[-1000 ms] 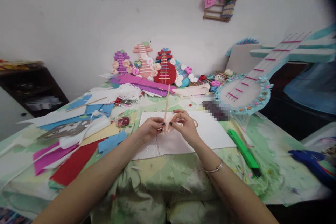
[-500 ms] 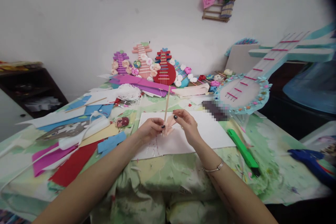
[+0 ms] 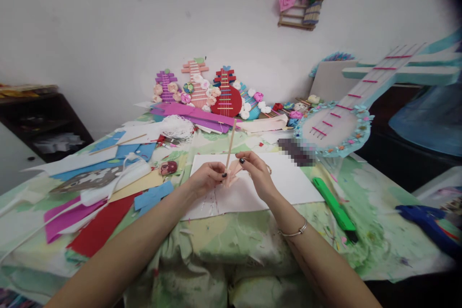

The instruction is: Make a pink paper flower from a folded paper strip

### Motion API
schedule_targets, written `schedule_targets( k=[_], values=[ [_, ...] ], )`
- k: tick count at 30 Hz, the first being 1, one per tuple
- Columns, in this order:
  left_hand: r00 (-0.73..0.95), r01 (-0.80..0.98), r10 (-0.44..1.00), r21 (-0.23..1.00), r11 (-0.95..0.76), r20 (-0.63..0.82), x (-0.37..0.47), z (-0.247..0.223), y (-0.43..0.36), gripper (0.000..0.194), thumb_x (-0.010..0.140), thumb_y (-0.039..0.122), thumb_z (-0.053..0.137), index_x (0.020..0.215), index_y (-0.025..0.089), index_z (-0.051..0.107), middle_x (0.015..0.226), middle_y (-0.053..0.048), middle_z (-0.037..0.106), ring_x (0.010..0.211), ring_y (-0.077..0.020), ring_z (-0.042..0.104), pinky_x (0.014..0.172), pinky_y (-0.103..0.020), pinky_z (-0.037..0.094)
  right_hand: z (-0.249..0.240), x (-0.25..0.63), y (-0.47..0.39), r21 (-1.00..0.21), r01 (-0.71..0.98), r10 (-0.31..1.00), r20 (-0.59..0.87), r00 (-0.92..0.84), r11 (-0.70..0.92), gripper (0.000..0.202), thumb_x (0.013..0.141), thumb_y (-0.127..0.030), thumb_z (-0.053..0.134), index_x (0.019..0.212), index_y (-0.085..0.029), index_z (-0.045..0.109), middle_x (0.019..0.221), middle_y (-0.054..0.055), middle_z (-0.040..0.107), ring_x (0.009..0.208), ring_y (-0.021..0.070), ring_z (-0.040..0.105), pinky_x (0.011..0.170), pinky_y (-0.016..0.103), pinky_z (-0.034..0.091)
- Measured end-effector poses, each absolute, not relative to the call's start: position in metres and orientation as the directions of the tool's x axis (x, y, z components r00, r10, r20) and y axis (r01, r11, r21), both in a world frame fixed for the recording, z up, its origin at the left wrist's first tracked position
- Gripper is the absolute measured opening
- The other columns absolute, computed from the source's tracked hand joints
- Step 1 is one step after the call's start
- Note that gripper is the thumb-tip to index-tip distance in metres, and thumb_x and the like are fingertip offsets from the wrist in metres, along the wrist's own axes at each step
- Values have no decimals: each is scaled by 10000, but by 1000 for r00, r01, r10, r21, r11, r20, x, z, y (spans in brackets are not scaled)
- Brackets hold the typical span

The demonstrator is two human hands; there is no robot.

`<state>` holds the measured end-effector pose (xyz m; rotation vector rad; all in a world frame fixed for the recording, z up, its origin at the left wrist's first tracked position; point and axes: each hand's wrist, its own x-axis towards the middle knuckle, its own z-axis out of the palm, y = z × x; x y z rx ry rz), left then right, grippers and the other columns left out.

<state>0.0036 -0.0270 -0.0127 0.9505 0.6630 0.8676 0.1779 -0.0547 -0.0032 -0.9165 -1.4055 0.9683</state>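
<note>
Between thumb and fingers, my left hand [image 3: 208, 176] pinches the lower end of a thin wooden stick [image 3: 231, 143], which stands nearly upright. Pale peach paper [image 3: 234, 177] is gathered around the stick's foot and spreads to the right. My right hand [image 3: 257, 172] is closed, with thumb and forefinger at the upper edge of that paper; the exact pinch point is hard to make out. Both hands are above a white sheet [image 3: 288, 187] lying on the green-stained cloth.
A green utility knife [image 3: 335, 209] lies right of the sheet, with blue-handled scissors [image 3: 429, 224] farther right. On the left are a red paper strip [image 3: 104, 224], blue paper pieces [image 3: 154, 196] and a white cord. Small decorated lutes [image 3: 226, 98] stand at the back; a larger one [image 3: 334, 127] leans at right.
The stick's top has tilted slightly to the right. My right fingertips have shifted slightly left; my left hand has stayed almost still.
</note>
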Motion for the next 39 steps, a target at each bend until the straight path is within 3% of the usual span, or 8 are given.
schedule_targets(
  k=[19, 39],
  values=[
    [517, -315, 850, 901, 297, -100, 4, -10, -29, 163, 467, 29, 714, 567, 109, 614, 528, -16, 624, 503, -118, 571, 548, -230, 410, -3, 178, -55, -927, -4, 923, 374, -87, 375, 223, 782, -379, 520, 911, -215, 598, 821, 11, 614, 804, 180, 555, 774, 301, 420],
    [545, -297, 835, 915, 275, -74, 3, -16, -26, 174, 466, 32, 710, 576, 110, 599, 508, -2, 596, 477, -114, 554, 505, -215, 385, 2, 177, -56, -896, 34, 894, 438, -97, 442, 188, 771, -379, 551, 804, -214, 636, 966, 31, 606, 976, 197, 532, 866, 313, 389]
  ],
)
